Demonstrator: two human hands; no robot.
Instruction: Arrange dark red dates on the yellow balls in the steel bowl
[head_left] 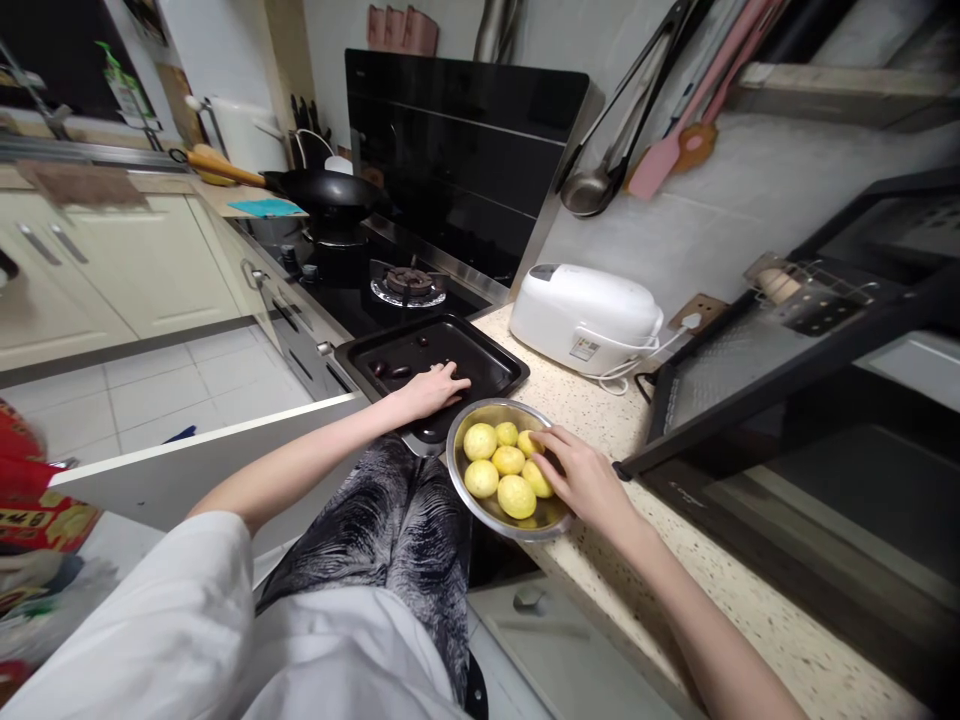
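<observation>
My left hand point(435, 390) is lowered over a black baking tray point(491, 370), its fingers bent down close to the surface. Whatever lies under those fingertips is hidden. Several small, dark, glossy oval pieces point(401, 371) lie on the tray's left part. Beside the tray's near right corner, a round steel bowl point(457, 425) holds several yellow, roundish peeled potatoes point(516, 496). My right hand point(581, 475) reaches in over the bowl's right rim, with curled fingers on a yellow potato point(537, 478) at that side. The thumb is not clearly visible.
Behind the tray is a gas hob burner point(409, 282), with a black wok point(322, 190) farther left. A white rice cooker point(585, 315) stands against the wall. At right sits a black oven point(810, 480). An open drawer point(217, 450) juts out at left.
</observation>
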